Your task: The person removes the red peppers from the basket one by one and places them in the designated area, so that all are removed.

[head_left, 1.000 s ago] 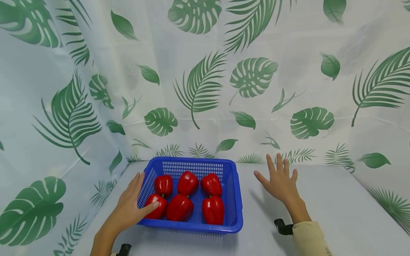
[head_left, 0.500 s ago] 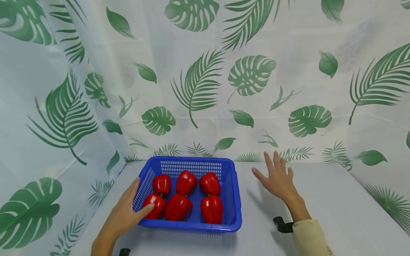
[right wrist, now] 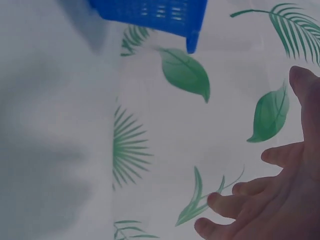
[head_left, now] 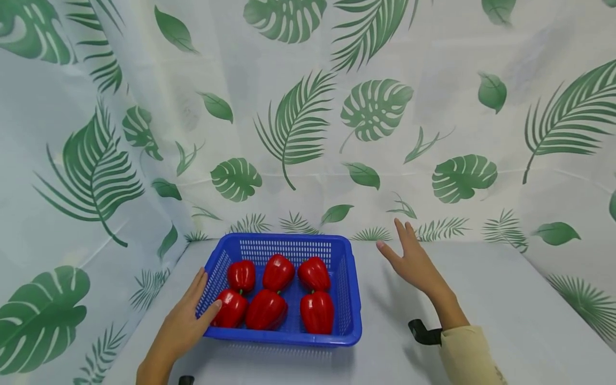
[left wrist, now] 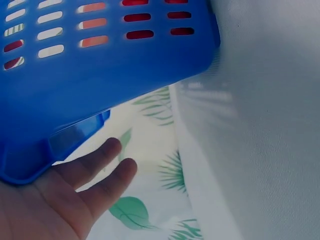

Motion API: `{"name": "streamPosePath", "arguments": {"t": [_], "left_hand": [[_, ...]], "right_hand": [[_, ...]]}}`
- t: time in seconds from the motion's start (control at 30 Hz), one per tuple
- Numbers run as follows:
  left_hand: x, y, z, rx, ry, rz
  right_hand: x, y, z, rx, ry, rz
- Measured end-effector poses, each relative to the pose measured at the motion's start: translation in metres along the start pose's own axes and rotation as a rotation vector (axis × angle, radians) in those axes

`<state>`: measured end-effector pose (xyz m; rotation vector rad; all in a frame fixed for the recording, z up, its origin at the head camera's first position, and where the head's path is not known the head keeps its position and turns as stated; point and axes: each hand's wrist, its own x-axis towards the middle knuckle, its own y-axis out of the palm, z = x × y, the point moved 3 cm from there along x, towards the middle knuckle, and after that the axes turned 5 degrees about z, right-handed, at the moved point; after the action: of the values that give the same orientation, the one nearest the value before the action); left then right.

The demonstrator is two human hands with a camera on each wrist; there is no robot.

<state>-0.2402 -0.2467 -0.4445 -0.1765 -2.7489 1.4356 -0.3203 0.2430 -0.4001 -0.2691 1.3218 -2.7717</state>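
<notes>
A blue plastic basket [head_left: 289, 337] with slotted walls stands on the table and holds several red bell peppers [head_left: 316, 313]. My left hand [head_left: 180, 326] is at the basket's left side, fingers extended along the outside and thumb over the rim beside the front-left pepper [head_left: 232, 310]. From the left wrist, two fingers [left wrist: 107, 192] show straight and apart near the basket's wall [left wrist: 125, 65]; the thumb is hidden. To the right of the basket, my right hand [head_left: 416, 267] hovers above the table with spread fingers and touches nothing. Its fingers [right wrist: 227, 205] are loosely extended in the right wrist view.
The pale table [head_left: 486, 289] extends to both sides of the basket. A white cloth [head_left: 308, 203] printed with green leaves hangs behind it and along the left side. A black wrist mount [head_left: 424, 332] sits at the right sleeve [head_left: 467, 353].
My left hand has shifted left, its thumb drawing back from over the front-left pepper toward the rim. The right hand has turned slightly in the air. The head view has shifted a little.
</notes>
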Motion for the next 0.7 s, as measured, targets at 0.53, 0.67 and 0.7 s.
{"name": "streamPosePath", "arguments": {"t": [0.53, 0.67, 0.7], "left_hand": [[0.002, -0.003, 0.002, 0.004, -0.009, 0.089], [0.002, -0.005, 0.002, 0.017, -0.021, 0.097], [0.002, -0.005, 0.003, 0.019, -0.028, 0.099]], "right_hand": [[0.003, -0.009, 0.033, 0.154, -0.076, 0.064], [0.004, -0.008, 0.038, 0.164, -0.095, 0.078], [0.004, -0.008, 0.04, 0.166, -0.101, 0.082]]}}
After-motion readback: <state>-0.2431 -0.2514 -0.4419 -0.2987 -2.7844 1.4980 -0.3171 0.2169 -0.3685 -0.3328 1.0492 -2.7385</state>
